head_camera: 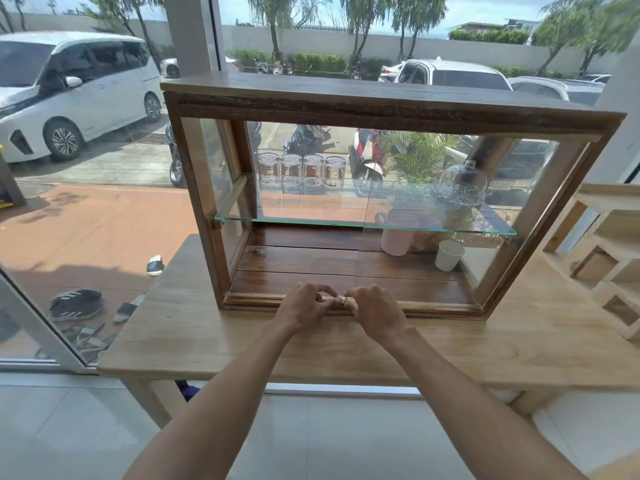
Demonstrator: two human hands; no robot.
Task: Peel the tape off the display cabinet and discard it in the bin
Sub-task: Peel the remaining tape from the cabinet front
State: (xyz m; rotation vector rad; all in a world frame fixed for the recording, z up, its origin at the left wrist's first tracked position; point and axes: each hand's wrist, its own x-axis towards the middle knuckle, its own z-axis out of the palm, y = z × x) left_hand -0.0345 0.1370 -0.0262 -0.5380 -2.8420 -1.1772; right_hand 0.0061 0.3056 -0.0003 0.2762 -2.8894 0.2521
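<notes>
Head view puts both of your hands together at the bottom front rail of the display cabinet [381, 109], which stands on the wooden worktop [214, 334]. Your left hand [304, 306] and right hand [375, 311] meet knuckle to knuckle, and between them sits a small pale, crumpled wad that looks like the tape [343, 301], though it is too small to say whether one end is stuck to the rail. The fingers [323, 293] of your left hand are curled and pinched at the wad's left edge; those of your right hand are closed over its right side, thumb and forefinger pressed on it.

Judging by this, you are at the peeling step, or just past it, gathering the strip into a ball. No other tape shows on the glass or the frame from here.

Just beyond your fingers, inside the cabinet, the lower wooden floor is bare; further back and to the right of them stand a pink mug [398, 233] and a white cup [449, 255], well apart from your work.

Next, you need a firm pinch and a slow pull along the rail so any stuck end comes away whole. The bin is not in sight, so you must turn to find it.
</notes>
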